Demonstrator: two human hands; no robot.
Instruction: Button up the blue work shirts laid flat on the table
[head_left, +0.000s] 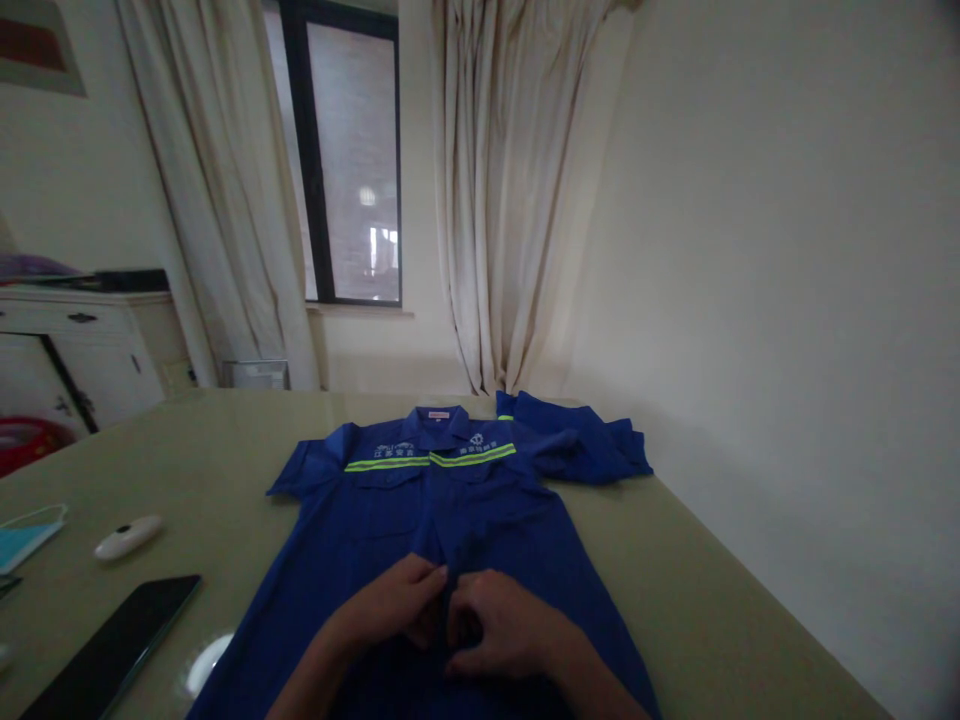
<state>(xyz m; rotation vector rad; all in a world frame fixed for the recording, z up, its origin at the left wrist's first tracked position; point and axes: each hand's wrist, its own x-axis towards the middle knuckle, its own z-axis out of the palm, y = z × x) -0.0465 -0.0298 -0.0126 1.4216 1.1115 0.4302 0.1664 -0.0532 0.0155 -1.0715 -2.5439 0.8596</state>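
Observation:
A blue short-sleeved work shirt (390, 505) lies spread face up on the table, collar away from me. Yellow-green striped bands and white printing cross its chest. My left hand (409, 600) is over the front placket at the middle of the shirt, its fingers closed and pinching the cloth. Close beside it, my right hand (499, 620) is curled, thumb and fingers pinching at the same front edge. The fingertips partly hide what they grip there.
Another folded blue garment (574, 435) lies by the far right sleeve. On the left are a black phone (120, 645), a white oval object (127, 538) and a face mask (26, 540). A wall (787, 350) borders the table (225, 440) on the right.

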